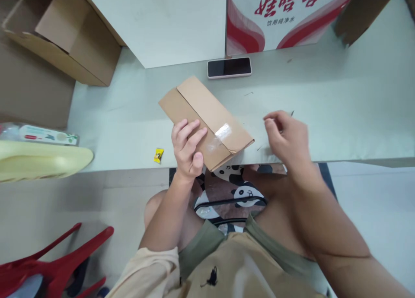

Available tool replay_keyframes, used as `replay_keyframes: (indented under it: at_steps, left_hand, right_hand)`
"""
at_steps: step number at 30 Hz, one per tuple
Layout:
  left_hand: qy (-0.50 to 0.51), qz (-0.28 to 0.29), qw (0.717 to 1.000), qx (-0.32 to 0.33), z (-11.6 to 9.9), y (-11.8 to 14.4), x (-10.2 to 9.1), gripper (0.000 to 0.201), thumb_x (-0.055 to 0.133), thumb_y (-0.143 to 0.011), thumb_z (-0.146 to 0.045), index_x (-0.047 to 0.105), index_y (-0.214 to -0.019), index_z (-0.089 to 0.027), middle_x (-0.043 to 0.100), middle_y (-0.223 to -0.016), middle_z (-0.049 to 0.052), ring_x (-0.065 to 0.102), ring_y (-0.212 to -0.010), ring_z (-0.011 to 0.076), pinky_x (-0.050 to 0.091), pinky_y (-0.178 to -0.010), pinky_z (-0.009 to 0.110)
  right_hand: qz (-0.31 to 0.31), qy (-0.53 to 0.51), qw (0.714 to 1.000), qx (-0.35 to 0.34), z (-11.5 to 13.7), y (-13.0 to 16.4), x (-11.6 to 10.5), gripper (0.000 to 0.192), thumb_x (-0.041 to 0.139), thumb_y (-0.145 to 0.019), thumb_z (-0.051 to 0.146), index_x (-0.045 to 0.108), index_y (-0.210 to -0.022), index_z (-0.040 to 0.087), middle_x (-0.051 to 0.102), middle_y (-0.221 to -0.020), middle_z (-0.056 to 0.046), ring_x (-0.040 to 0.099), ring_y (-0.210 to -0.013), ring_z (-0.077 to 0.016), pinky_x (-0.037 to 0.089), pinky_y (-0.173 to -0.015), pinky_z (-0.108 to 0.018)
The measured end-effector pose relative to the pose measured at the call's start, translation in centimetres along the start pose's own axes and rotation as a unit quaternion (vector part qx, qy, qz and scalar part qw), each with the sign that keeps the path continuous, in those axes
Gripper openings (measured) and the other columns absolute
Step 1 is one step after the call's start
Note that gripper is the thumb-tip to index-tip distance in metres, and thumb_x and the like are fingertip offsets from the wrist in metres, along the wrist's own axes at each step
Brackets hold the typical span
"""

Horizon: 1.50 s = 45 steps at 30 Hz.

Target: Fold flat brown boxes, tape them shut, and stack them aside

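Note:
A flat cardboard box (pixel 207 112) lies at a slant near the table's front edge, one corner reaching past it. Clear tape (pixel 223 131) shines across its flap seam. My left hand (pixel 188 149) holds the box at its near-left side, with several fingers over the top. To the right, apart from the box, my right hand (pixel 288 134) is closed with thumb and forefinger pinched together. A thin dark tip (pixel 292 113) shows behind its knuckles; what it belongs to is hidden. A small yellow wrapped candy (pixel 158 155) lies left of my left hand.
Behind the box lies a phone (pixel 229 68), in front of a white carton (pixel 184 26) and a red-and-white carton (pixel 292 19). Open cardboard boxes (pixel 87 43) stand at far left. A pale yellow plastic item (pixel 45 160) juts over the front edge; a red stool (pixel 61 263) is below.

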<state>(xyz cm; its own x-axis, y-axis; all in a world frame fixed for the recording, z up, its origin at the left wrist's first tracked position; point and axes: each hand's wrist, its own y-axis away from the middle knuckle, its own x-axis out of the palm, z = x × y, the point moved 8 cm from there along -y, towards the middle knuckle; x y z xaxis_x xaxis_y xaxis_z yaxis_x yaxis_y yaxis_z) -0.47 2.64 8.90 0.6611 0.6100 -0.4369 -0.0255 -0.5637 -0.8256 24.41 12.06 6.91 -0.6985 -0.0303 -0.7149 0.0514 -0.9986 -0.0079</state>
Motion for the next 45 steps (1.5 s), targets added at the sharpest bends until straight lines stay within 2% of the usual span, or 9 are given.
replay_keyframes:
  at_steps: [4,8,18,22,25,27,32,35,45]
  left_hand:
    - [-0.003,-0.003,1.000,0.007,0.1,0.1,0.2,0.050,0.030,-0.101,-0.047,0.066,-0.130,-0.029,0.068,-0.131,0.006,0.056,-0.130,0.0274,0.041,-0.115,0.048]
    - [-0.014,-0.003,1.000,0.006,0.0,-0.2,0.5,0.049,0.029,-0.101,-0.046,0.066,-0.128,-0.029,0.068,-0.128,0.006,0.056,-0.129,0.0263,0.042,-0.113,0.047]
    - [-0.013,0.007,0.996,-0.087,1.2,0.3,1.0,0.058,0.024,-0.095,-0.068,0.068,-0.119,-0.039,0.071,-0.125,0.002,0.058,-0.128,0.0281,0.037,-0.118,0.051]
    - [-0.004,0.049,0.986,-0.160,2.4,1.0,1.6,0.071,0.019,-0.088,-0.081,0.069,-0.113,-0.037,0.071,-0.126,0.004,0.056,-0.133,0.0300,0.031,-0.124,0.052]
    - [0.007,0.034,0.989,-0.145,2.0,0.9,1.7,0.070,0.019,-0.088,-0.081,0.069,-0.114,-0.038,0.071,-0.126,0.003,0.055,-0.133,0.0296,0.032,-0.124,0.053]
    - [0.004,0.033,0.988,-0.151,1.9,0.7,1.9,0.073,0.017,-0.088,-0.082,0.070,-0.113,-0.038,0.072,-0.124,0.003,0.056,-0.133,0.0293,0.033,-0.123,0.052]
    - [0.008,0.068,0.971,-0.230,2.4,0.5,2.5,0.090,0.008,-0.079,-0.093,0.072,-0.108,-0.036,0.072,-0.123,0.004,0.055,-0.136,0.0302,0.031,-0.125,0.052]
    - [0.022,0.072,0.971,-0.226,2.2,0.4,2.5,0.088,0.010,-0.081,-0.092,0.071,-0.108,-0.035,0.072,-0.124,0.004,0.055,-0.137,0.0291,0.031,-0.126,0.052]
    - [0.054,0.084,0.952,-0.291,2.8,0.6,2.6,0.075,0.025,-0.090,-0.086,0.071,-0.103,-0.028,0.073,-0.125,0.006,0.050,-0.142,0.0280,0.030,-0.127,0.052]
  right_hand:
    - [0.065,0.238,0.953,0.174,-4.8,-1.0,-1.8,0.043,0.048,-0.089,0.048,0.066,-0.122,0.026,0.072,-0.097,-0.011,0.065,-0.086,-0.0293,0.048,-0.076,-0.041]
    - [0.153,0.301,0.925,0.176,-6.5,-1.5,-0.4,0.051,0.047,-0.087,0.050,0.061,-0.131,0.028,0.072,-0.112,-0.015,0.066,-0.095,-0.0335,0.048,-0.076,-0.042]
    - [0.013,0.192,0.976,0.106,-8.0,-3.0,-1.2,0.036,0.059,-0.070,0.032,0.072,-0.103,0.028,0.063,-0.072,-0.003,0.038,-0.057,-0.0148,0.037,-0.061,-0.030]
    - [-0.040,-0.083,0.995,0.047,-6.1,-3.1,-1.0,0.034,0.050,-0.070,0.031,0.068,-0.098,0.025,0.054,-0.060,0.001,0.046,-0.055,-0.0164,0.039,-0.057,-0.030]
    - [-0.058,-0.361,0.931,-0.009,-3.6,-3.0,-0.2,0.037,0.043,-0.073,0.036,0.060,-0.104,0.026,0.053,-0.063,0.001,0.051,-0.056,-0.0180,0.043,-0.056,-0.033]
    - [-0.093,-0.418,0.903,-0.041,-2.3,-2.5,0.1,0.033,0.048,-0.073,0.036,0.054,-0.104,0.028,0.051,-0.064,0.003,0.050,-0.055,-0.0165,0.043,-0.055,-0.032]
    - [-0.175,-0.311,0.926,-0.125,1.2,0.6,0.1,0.024,0.056,-0.082,0.047,0.048,-0.093,0.027,0.041,-0.060,0.006,0.044,-0.047,-0.0127,0.036,-0.050,-0.028]
    - [-0.237,-0.306,0.899,-0.205,3.8,4.0,-1.8,0.024,0.046,-0.091,0.051,0.055,-0.090,0.028,0.039,-0.058,0.004,0.041,-0.044,-0.0134,0.032,-0.047,-0.029]
    - [-0.080,-0.082,0.958,-0.262,8.0,7.3,0.1,0.021,0.054,-0.092,0.043,0.069,-0.097,0.030,0.059,-0.062,0.001,0.050,-0.049,-0.0143,0.044,-0.051,-0.031]
